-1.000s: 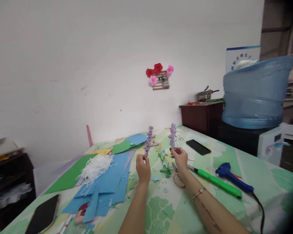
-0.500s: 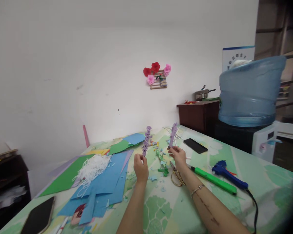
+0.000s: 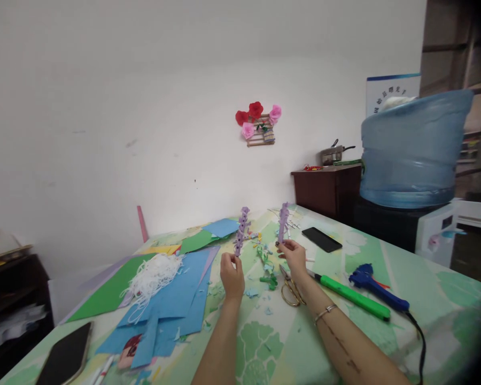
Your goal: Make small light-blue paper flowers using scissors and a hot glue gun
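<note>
My left hand (image 3: 232,272) pinches the lower end of a purple paper flower stalk (image 3: 242,230), which stands nearly upright with small curled pieces along it. A second purple stalk (image 3: 283,222) is held the same way by my right hand (image 3: 293,256), a little to the right and apart from the first. Green curled paper pieces (image 3: 268,270) lie on the table between the two hands. Beneath my right wrist, gold-handled scissors (image 3: 291,291) are partly hidden. A green utility knife (image 3: 355,297) lies just right of my right forearm.
Blue paper sheets (image 3: 176,299) and a tangle of white string (image 3: 154,278) cover the left side. A phone (image 3: 66,353) lies at front left, a black slab (image 3: 322,239) at back right. The blue glue gun (image 3: 379,286) has a trailing cord. A water bottle (image 3: 412,155) stands beyond.
The right stalk leaned further right half a second ago and is now more upright. The view has shifted slightly; both hands keep their hold.
</note>
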`<control>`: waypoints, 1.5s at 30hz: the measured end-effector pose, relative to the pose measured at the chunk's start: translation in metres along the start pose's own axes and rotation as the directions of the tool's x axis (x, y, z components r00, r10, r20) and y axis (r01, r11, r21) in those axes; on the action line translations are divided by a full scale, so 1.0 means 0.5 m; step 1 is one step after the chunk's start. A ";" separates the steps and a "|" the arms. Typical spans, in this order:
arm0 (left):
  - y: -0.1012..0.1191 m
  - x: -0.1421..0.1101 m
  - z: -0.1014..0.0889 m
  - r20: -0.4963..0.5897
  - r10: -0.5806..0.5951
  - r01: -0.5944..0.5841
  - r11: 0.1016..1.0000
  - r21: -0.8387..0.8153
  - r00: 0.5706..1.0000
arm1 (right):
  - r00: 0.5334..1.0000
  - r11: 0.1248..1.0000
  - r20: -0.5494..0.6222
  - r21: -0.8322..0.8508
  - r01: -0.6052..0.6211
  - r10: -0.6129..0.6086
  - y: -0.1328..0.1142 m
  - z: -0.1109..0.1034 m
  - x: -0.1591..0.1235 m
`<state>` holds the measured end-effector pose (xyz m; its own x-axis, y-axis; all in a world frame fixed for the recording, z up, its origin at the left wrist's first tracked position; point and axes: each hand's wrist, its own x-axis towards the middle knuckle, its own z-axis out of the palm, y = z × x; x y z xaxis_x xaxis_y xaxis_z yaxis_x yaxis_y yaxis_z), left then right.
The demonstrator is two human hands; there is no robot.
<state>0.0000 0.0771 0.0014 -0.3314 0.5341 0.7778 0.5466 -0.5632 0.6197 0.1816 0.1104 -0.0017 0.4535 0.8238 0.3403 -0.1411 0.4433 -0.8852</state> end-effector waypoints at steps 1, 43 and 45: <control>0.001 0.000 0.000 -0.003 -0.017 0.017 1.000 -0.017 1.000 | 1.000 0.999 0.007 -0.031 0.023 -0.023 -0.002 -0.001 -0.002; -0.049 0.073 0.134 0.543 -0.593 0.788 0.291 -0.543 0.594 | 0.972 0.583 0.225 -0.783 0.219 -0.064 -0.075 -0.057 0.036; -0.050 0.080 0.172 0.615 -0.562 0.809 0.184 -0.559 0.553 | 0.969 0.547 0.246 -0.806 0.225 -0.037 -0.081 -0.061 0.061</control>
<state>0.0392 0.1665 0.0082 -0.0177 0.9997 0.0173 -0.5969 -0.0244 0.8020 0.2279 0.1071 0.0350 0.2285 0.8682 0.4405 0.7348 0.1430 -0.6631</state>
